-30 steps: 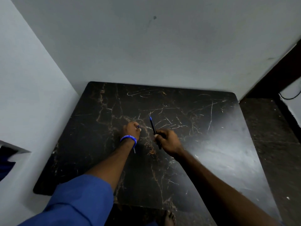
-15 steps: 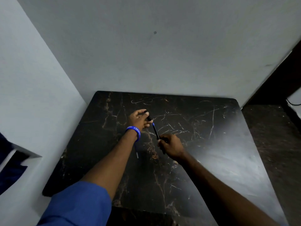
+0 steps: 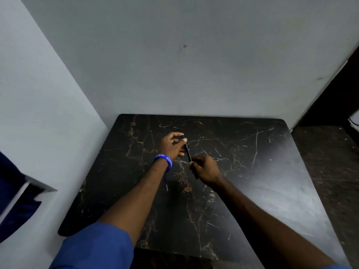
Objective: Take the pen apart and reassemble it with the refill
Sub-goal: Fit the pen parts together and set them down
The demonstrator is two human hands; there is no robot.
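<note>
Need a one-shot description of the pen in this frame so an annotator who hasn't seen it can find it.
Start at the black marble table set into the grey wall corner. Above its middle, two hands meet: the left hand, with a blue wristband, and the right hand. The pen is the thin dark stick between them, the only object they hold.

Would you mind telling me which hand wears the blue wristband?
The left hand, gripping the pen's far end; the right hand has a bare wrist.
</note>
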